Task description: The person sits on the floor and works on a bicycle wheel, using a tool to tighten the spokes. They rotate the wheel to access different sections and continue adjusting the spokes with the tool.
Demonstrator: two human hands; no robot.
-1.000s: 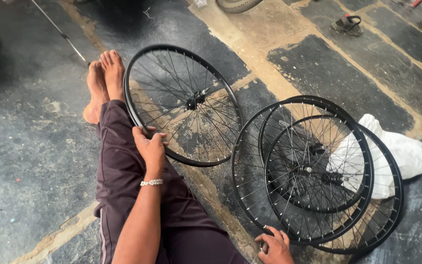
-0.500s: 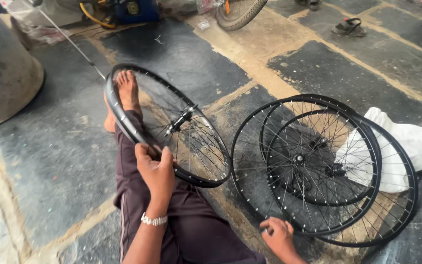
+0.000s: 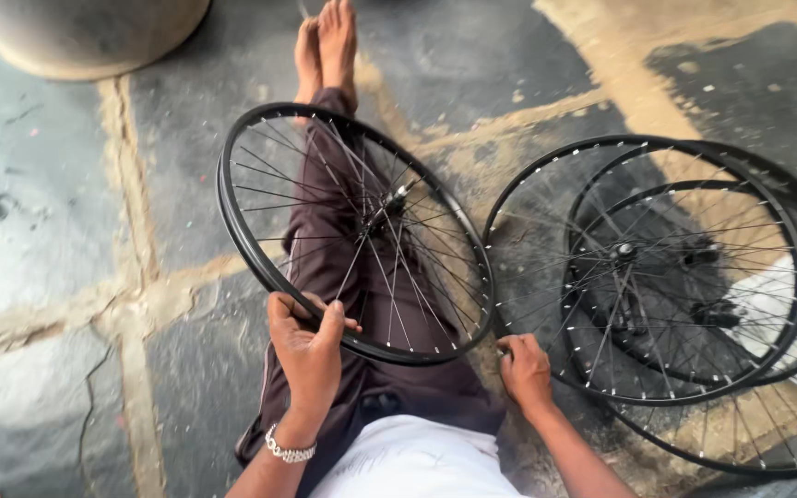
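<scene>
I sit on a stone floor with my legs (image 3: 320, 194) stretched out in dark trousers. My left hand (image 3: 311, 349), a metal bracelet on its wrist, grips the near rim of a black spoked bicycle wheel (image 3: 232, 226). The wheel is tilted over my legs with its hub (image 3: 389, 205) up. My right hand (image 3: 525, 369) lies at the near left edge of a stack of black spoked wheels (image 3: 601, 392) on the floor to my right. Its fingers curl over the rim there.
A white sack (image 3: 786, 304) lies under the right side of the stack. The curved base of a large grey object (image 3: 85, 41) fills the top left corner. The floor is dark stone slabs with sandy joints (image 3: 131, 277). My bare feet (image 3: 325, 46) point away.
The held wheel has swung from beside my legs to tilted over them, closer to me. My left hand keeps its grip; my right hand stays at the stack's edge.
</scene>
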